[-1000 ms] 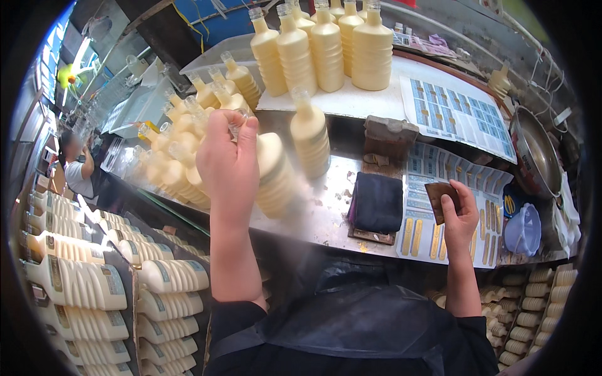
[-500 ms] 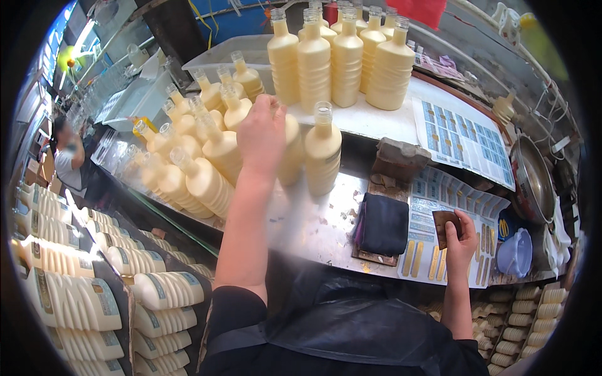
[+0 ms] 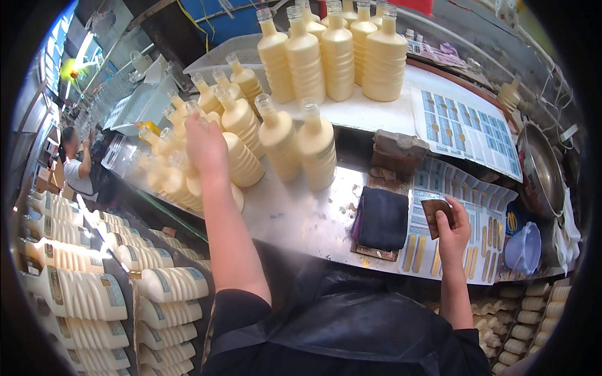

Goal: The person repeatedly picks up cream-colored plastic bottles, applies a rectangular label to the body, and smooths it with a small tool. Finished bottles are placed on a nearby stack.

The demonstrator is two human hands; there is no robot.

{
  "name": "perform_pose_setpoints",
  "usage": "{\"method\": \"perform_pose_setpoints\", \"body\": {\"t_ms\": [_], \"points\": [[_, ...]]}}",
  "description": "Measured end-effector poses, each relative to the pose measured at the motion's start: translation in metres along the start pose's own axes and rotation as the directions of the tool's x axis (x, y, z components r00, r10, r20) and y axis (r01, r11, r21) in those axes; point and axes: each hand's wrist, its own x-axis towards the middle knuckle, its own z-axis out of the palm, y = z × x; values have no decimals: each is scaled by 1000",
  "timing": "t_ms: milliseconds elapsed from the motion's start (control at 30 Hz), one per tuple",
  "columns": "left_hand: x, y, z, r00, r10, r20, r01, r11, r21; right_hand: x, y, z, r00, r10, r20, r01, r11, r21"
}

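My left hand (image 3: pixel 208 145) is among cream bottles on the left of the bench, slightly blurred, its fingers curled at the neck of a ribbed bottle (image 3: pixel 243 161); the hand hides that neck. Two cream bottles, one (image 3: pixel 279 141) and another (image 3: pixel 316 150), stand upright side by side to its right. My right hand (image 3: pixel 454 232) pinches a thin brown rectangular piece (image 3: pixel 435 217) between thumb and fingers. It is above label sheets (image 3: pixel 426 250) with gold strips and blue-grey labels. A folded dark cloth (image 3: pixel 382 218) lies to the left of the sheets.
Several cream bottles (image 3: pixel 384 59) stand on a raised white shelf at the back, near another label sheet (image 3: pixel 467 135). A brick-like block (image 3: pixel 399 152) sits below it. At right are a lavender basin (image 3: pixel 522 249) and a metal pan (image 3: pixel 540 169). Labelled bottles (image 3: pixel 172 284) fill racks at lower left.
My left hand has left the bottle now standing beside the front right one and moved left to another bottle. My right hand still holds the brown piece, tilted slightly differently.
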Motion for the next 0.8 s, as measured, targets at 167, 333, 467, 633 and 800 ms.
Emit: {"method": "perform_pose_setpoints", "body": {"t_ms": [167, 333, 467, 633, 800], "points": [[-38, 3, -22, 985, 150, 87, -156, 985, 68, -6, -7, -3, 995, 98, 36, -102, 986, 128], [-69, 37, -56, 974, 226, -20, -221, 964, 145, -4, -13, -14, 980, 166, 104, -188, 948, 256], [-85, 78, -85, 984, 137, 110, -138, 990, 3, -11, -22, -22, 918, 331, 220, -391, 851, 351], [-100, 114, -81, 911, 294, 289, -92, 828, -553, -7, -50, -8, 860, 331, 389, -399, 911, 106], [-128, 166, -28, 740, 403, 539, 128, 702, -701, 1, -84, 20, 851, 166, 498, -160, 986, -55]]}}
